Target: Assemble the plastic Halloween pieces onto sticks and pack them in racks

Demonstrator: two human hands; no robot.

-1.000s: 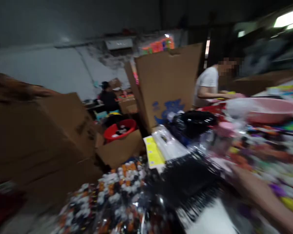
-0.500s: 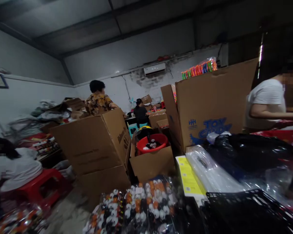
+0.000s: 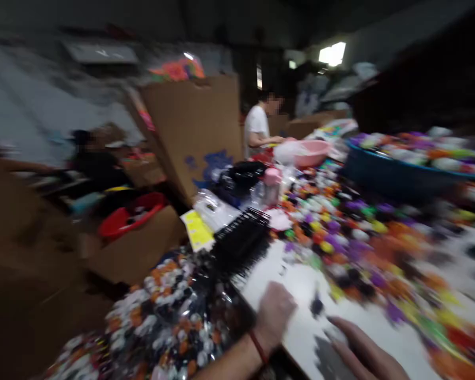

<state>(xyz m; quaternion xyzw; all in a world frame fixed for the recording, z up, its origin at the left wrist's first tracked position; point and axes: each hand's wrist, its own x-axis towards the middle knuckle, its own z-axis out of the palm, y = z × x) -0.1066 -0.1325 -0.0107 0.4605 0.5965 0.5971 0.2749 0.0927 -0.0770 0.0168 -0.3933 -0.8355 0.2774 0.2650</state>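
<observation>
My left hand [image 3: 275, 311], with a red band at the wrist, is curled closed over the edge of the white tabletop [image 3: 301, 338]; anything inside it is hidden. To its right, my right hand [image 3: 360, 348] comes in from the bottom edge, fingers stretched toward a small pale item [image 3: 335, 335] at the fingertips. Blur hides whether that item is gripped. A small dark item [image 3: 316, 306] lies on the white surface between the hands. Small balls in orange, purple, white, black and yellow [image 3: 332, 232] are heaped beyond them.
A black basket [image 3: 241, 243] sits past my left hand. Bagged orange, white and black balls [image 3: 166, 306] lie at the left. A blue tub [image 3: 399, 169] heaped with balls stands at the right. Behind are cardboard boxes [image 3: 193, 121] and a person in white [image 3: 257, 124].
The view has swung right and down. Both my hands, the white tabletop, the loose balls and the blue tub now show; the boxes have shifted left.
</observation>
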